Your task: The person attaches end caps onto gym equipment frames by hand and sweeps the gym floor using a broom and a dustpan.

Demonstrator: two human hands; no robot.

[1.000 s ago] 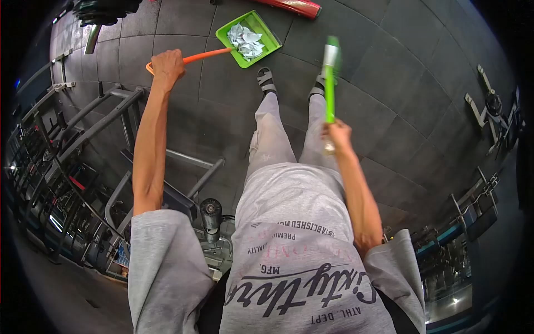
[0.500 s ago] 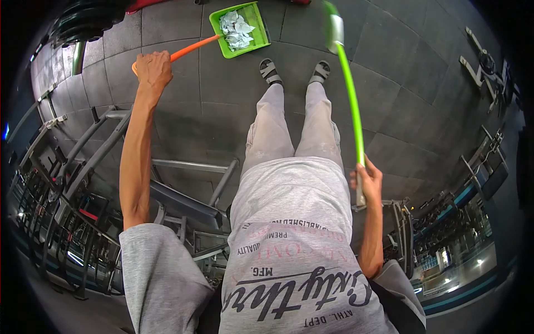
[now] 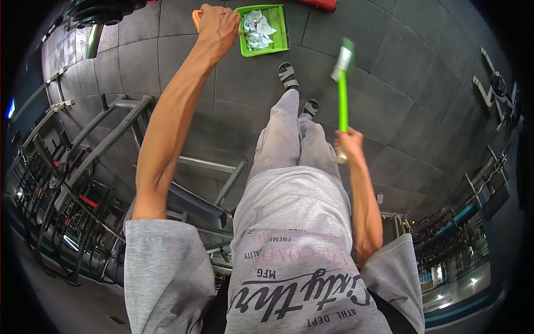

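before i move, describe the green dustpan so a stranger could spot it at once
On the dark tiled floor, look just beyond the sandals, by the left hand. The dustpan is the shallow green tray holding crumpled white scraps, unlike the long, thin green brush in the right hand.

Pan (image 3: 280,28) and brush (image 3: 343,100): smooth plastic. Scraps (image 3: 258,32) look like crumpled paper. Floor (image 3: 400,83) matt, shirt (image 3: 295,195) cloth.
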